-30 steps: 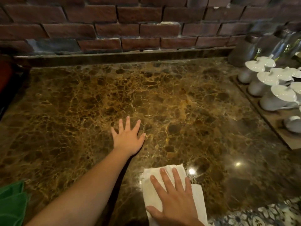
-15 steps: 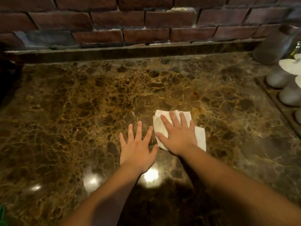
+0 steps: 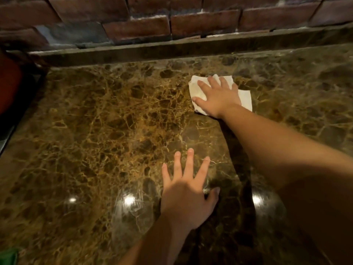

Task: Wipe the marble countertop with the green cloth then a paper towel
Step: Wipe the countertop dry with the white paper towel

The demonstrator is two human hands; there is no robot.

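A folded white paper towel (image 3: 245, 97) lies flat on the brown marble countertop (image 3: 99, 131), far across it near the back ledge. My right hand (image 3: 216, 97) presses down on the towel with its fingers spread over it. My left hand (image 3: 188, 196) rests flat on the bare marble nearer to me, fingers apart, holding nothing. Only a corner of the green cloth (image 3: 8, 257) shows at the bottom left edge of the view.
A low marble ledge (image 3: 191, 48) runs along the back of the countertop under a red brick wall (image 3: 137, 27). A dark red object (image 3: 9, 83) stands at the left edge. Ceiling lights glare on the near marble.
My right hand has slid the paper towel away from me, from the near edge to close by the back ledge. My left hand has stayed flat on the marble. The cups at right have left the view.
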